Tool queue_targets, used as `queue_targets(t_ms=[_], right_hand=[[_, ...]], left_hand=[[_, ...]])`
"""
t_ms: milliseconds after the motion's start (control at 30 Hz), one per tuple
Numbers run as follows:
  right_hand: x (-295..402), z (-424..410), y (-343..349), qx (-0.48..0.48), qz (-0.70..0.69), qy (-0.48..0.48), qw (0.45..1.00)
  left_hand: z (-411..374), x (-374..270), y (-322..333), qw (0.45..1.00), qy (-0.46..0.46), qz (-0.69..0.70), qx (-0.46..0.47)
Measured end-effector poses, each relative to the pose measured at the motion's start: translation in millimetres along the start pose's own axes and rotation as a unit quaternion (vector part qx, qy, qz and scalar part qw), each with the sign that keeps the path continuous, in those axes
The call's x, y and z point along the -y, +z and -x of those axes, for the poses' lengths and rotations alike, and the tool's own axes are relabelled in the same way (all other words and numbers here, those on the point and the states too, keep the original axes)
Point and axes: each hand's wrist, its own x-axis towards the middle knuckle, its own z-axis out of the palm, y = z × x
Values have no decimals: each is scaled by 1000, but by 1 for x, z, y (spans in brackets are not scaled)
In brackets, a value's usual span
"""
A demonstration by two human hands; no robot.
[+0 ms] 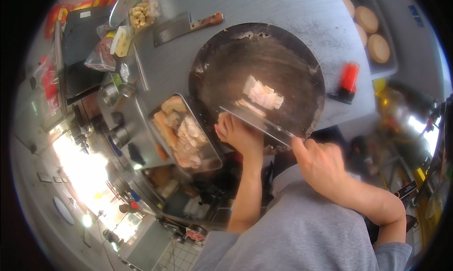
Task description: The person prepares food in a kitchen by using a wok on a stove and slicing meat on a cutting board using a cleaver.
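My right hand (320, 161) grips the handle end of a cleaver (256, 125). The blade stands edge-on, slanting over a round, dark chopping block (226, 58). Just beyond the blade lies a thin strip of pale meat (251, 107), and past it a stack of pale meat slices (263, 93). Close behind the near side of the blade is my left hand (237, 133), low over the block with its fingers bent. The blade partly covers that hand, and whatever may be under it is hidden.
Left of the block sits a metal tray (214, 165) with meat pieces. A second cleaver (173, 29) lies on the metal table (247, 5), near a bag of ginger-like pieces (143, 14). At right are a red-capped object (348, 78) and a crate holding several round pale pieces (378, 48).
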Motion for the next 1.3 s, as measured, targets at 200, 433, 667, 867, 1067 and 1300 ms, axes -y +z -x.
queue_targets(t_ms=[200,433,667,867,1067,1300], right_hand=[[-6,5,5,19,5,2,1000],[-6,-2,20,1,-26,13,1000],[2,-42,43,-32,-16,13,999],[-9,-15,32,0,-20,22,1000],[5,-5,5,-28,-38,-2,999],[5,7,2,4,-17,12,1000]], left_hand=[[-1,4,0,1000,9,9,9],[-5,2,-6,1000,4,17,14],[-7,4,-1,999,8,31,20],[-6,6,-8,998,22,51,-6],[-5,1,-11,998,6,62,-13],[0,2,-4,999,13,41,-23]])
